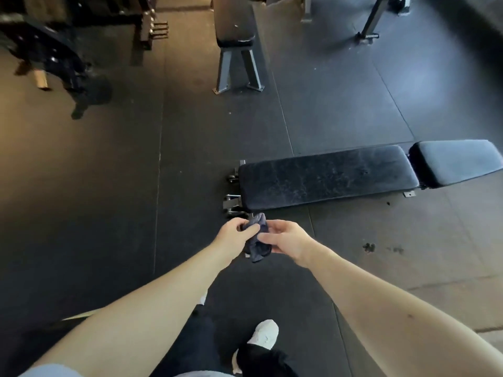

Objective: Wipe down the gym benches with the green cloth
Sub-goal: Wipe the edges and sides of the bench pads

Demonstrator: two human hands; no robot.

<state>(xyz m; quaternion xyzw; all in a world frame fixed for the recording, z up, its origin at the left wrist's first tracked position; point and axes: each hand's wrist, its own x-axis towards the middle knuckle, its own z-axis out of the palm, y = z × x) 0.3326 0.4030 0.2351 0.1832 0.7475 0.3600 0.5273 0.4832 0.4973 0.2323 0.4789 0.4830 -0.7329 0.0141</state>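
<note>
A crumpled cloth [257, 240], dark and greyish in this dim light, hangs between both my hands in front of me. My left hand [236, 233] pinches its upper part and my right hand [285, 238] grips its right side. Just beyond them a black padded bench [326, 176] lies flat across the floor, its scuffed long pad running to the right toward a separate seat pad [457, 161]. A second black bench [234, 23] on grey steel legs stands farther away at the top centre. Neither hand touches a bench.
Dark rubber floor mats cover the room. A weight rack with dumbbells [49, 50] stands at the far left. Grey machine legs [373, 23] stand at the top right. My white shoe [264, 334] and dark trousers are below my arms.
</note>
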